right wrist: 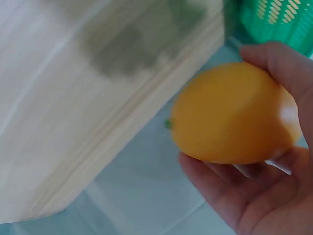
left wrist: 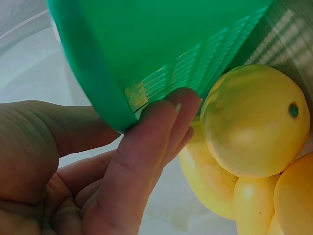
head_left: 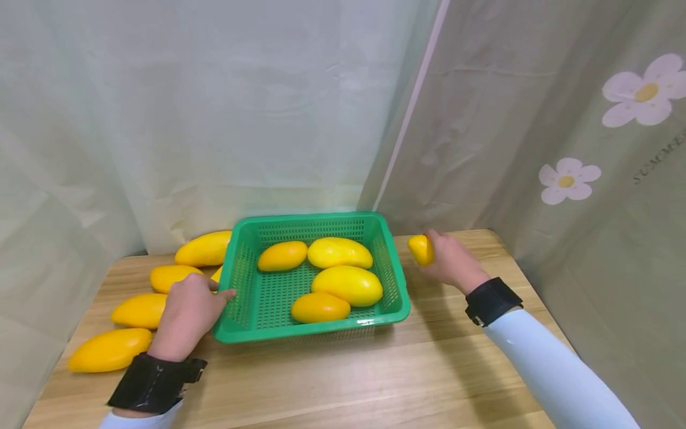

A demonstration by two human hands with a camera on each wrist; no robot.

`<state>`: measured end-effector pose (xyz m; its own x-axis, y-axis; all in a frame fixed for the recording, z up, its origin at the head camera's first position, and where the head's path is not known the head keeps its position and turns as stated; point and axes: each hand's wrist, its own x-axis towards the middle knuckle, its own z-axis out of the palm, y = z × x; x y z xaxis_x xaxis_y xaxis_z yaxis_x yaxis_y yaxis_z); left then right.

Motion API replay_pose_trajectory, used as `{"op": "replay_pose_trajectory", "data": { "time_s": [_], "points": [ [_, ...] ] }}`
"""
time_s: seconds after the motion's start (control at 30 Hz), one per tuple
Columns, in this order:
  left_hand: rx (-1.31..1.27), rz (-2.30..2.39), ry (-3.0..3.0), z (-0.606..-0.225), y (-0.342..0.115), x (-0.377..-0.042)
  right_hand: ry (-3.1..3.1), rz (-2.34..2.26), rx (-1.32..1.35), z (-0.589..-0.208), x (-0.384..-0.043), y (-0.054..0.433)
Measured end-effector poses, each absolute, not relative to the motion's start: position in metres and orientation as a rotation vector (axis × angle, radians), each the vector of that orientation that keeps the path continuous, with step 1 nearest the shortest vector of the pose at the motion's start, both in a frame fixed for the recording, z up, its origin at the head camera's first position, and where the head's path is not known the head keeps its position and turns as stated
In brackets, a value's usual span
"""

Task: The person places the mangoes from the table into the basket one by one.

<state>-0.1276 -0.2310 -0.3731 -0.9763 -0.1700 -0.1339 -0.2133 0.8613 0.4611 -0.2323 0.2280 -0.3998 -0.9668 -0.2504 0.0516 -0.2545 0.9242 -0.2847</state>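
Observation:
My left hand [head_left: 189,310] pinches the left rim of a green plastic basket [head_left: 316,332], thumb on one side and fingers on the other, as the left wrist view shows up close. Inside the basket lie several yellow mangoes, among them an orange-yellow one [head_left: 282,256] at the back left and a brighter one [head_left: 347,285] at the right. To the right of the basket, my right hand [head_left: 452,260] holds another mango [right wrist: 232,115] between thumb and fingers. Its small green stem end points away from the palm in the right wrist view.
More mangoes lie on the wooden table [head_left: 332,381] left of the basket, including one [head_left: 111,350] at the front and one [head_left: 203,249] at the back, partly behind the basket. A pale curtain [head_left: 241,107] hangs close behind the table, and a flowered curtain [head_left: 589,238] at the right.

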Motion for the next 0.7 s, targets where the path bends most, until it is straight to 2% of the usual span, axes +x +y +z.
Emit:
{"op": "replay_pose_trajectory", "data": {
  "time_s": [0.7],
  "points": [
    [-0.293, 0.756, 2.949, -0.374, -0.231, -0.128, -2.709, 0.562, 0.573, -0.359, -0.248, 0.144]
  ]
}}
